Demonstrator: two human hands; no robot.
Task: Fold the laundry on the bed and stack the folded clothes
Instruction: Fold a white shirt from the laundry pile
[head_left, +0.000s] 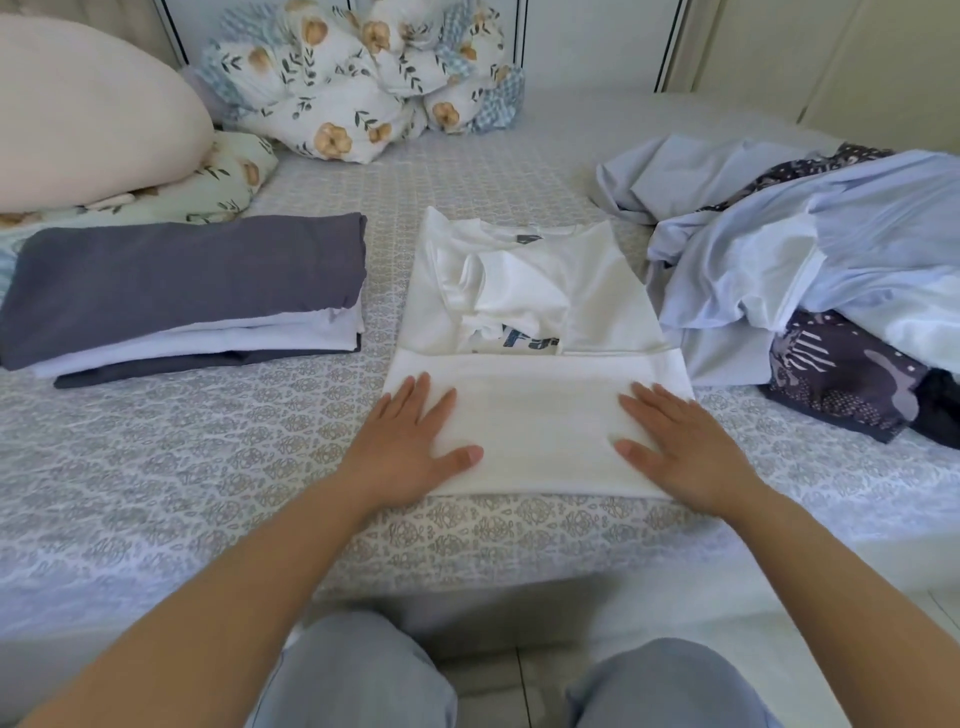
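Two hands flat on a white T-shirt (530, 332) in the middle of the bed (208, 467), hem end turned up over the body and pressed down. Sleeves tucked inward, neckline toward the far side, a scrap of blue print peeking out just above the folded band. Left hand (415, 441) on the band's left part, fingers straight and slightly spread, thumb pointing inward along the near edge, gripping nothing. Right hand (675, 441) mirrored on the right part, likewise spread and flat, holding nothing, merely pressing the cloth. Both forearms reaching forward from the near edge, roughly parallel.

Mid-fold, by the look of it: first crosswise fold being smoothed, one more fold toward the collar probably needed before stacking. Next move likely calls for pinching the near corners of the folded band and carrying them up to the neckline, keeping the tucked sleeves from spilling out.

Stack of folded clothes (182, 296) to the left, grey piece on top, well apart from the shirt. Unfolded heap (810, 260) to the right, pale blue and dark patterned items, possibly several garments, hard to count. Floral bedding (363, 78) bundled at the far side.
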